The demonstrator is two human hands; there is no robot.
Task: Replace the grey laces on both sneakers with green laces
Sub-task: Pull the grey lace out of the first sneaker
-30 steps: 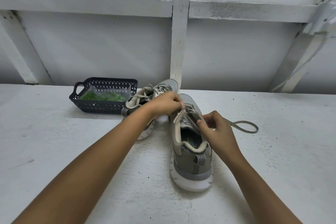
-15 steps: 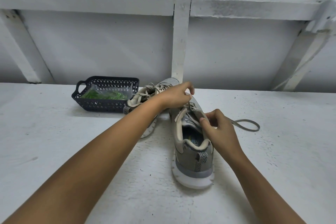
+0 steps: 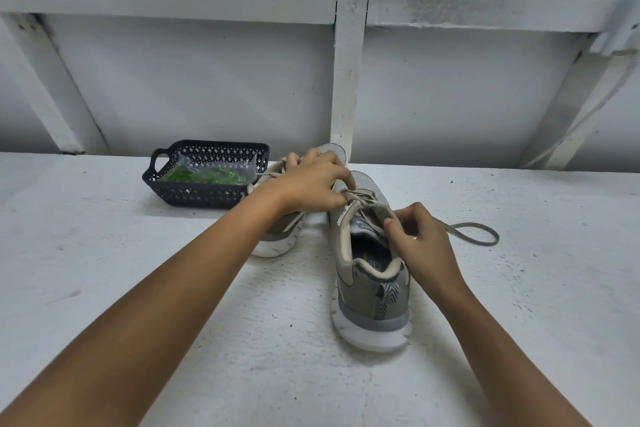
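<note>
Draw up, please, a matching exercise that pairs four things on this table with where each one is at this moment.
Things:
1. green laces
2. grey lace
3. near sneaker
4. far sneaker

Places:
A. between the basket and the other shoe
B. held at its lacing by left hand and right hand
C. bagged, inside the basket
D. free end looped on the table, right of the right hand

Pairs: 1-C, 2-D, 3-B, 4-A.
</note>
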